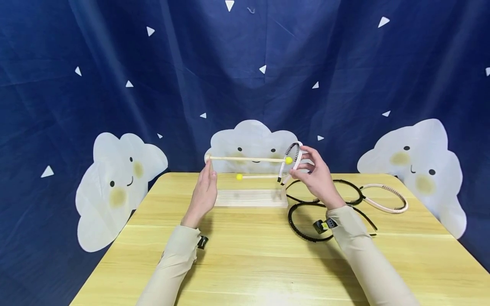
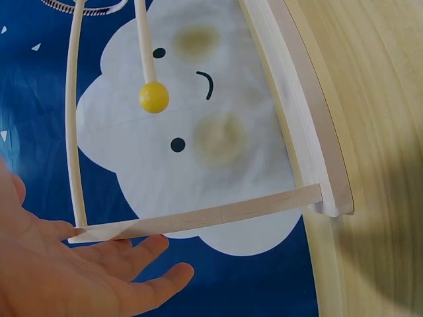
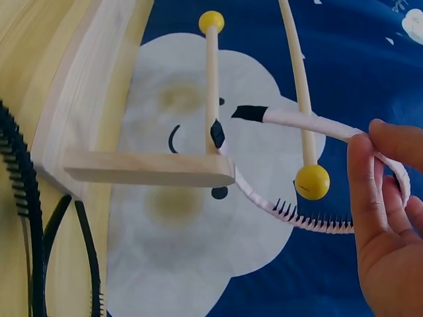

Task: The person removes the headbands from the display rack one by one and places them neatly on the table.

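My left hand (image 1: 202, 193) has its fingers extended against the left upright (image 2: 198, 216) of a wooden stand, near the top. From there an upper rod (image 1: 249, 159) runs right to a yellow ball (image 3: 312, 182). Between the thumb and fingers of my right hand (image 3: 396, 218), a pale pink headband (image 3: 317, 123) with black tips and dark teeth is pinched. Its two arms stand either side of that ball in the right wrist view, one crossing before the rod. A lower rod (image 3: 211, 79) with another yellow ball (image 1: 239, 177) extends left from the right upright (image 3: 152, 168).
The stand's wooden base (image 1: 249, 198) rests on the table (image 1: 245, 255). Right of it lie black headbands (image 1: 306, 236) and another pale pink headband (image 1: 386, 208), partly beneath my right forearm. A blue curtain (image 1: 245, 55) with white clouds hangs behind.
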### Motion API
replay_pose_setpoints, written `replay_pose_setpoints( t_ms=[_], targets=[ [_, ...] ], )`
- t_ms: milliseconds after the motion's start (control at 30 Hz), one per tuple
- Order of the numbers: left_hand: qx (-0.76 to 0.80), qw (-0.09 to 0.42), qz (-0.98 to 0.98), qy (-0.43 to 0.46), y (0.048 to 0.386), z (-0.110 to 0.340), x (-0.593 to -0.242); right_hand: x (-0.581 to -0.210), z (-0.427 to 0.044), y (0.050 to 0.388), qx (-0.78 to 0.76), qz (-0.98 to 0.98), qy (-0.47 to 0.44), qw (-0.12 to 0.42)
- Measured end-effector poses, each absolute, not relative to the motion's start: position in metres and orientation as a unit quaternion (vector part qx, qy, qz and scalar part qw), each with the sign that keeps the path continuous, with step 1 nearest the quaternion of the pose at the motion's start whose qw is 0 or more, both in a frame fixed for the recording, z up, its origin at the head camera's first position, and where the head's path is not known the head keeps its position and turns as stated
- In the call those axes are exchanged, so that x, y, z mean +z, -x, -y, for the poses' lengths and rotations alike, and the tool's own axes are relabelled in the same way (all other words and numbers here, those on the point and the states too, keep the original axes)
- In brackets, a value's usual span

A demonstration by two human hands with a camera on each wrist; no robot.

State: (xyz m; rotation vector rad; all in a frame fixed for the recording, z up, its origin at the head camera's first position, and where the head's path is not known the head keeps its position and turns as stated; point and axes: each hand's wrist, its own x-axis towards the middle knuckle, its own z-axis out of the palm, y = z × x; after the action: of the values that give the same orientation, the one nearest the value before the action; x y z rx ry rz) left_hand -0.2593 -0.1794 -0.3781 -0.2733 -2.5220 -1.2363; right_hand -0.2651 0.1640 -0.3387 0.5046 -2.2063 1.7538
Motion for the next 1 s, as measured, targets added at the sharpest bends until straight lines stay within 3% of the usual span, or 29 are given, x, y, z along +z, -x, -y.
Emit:
replay_pose_setpoints(
  t_ms=[567, 767, 1000],
  targets=[
    [-0.434, 0.14, 0.887, 0.07, 0.257, 0.178, -0.376, -0.341, -0.172, 0.269, 0.503, 0.816, -0.185, 0.214],
    [-0.435, 0.134, 0.888, 0.07, 0.257, 0.18, -0.378, -0.337, -0.171, 0.273, 0.452, 0.823, -0.21, 0.272],
    [-0.438, 0.134, 0.886, 0.075, 0.257, 0.18, -0.376, -0.338, -0.195, 0.262, 0.255, 0.857, -0.266, 0.361]
  ],
)
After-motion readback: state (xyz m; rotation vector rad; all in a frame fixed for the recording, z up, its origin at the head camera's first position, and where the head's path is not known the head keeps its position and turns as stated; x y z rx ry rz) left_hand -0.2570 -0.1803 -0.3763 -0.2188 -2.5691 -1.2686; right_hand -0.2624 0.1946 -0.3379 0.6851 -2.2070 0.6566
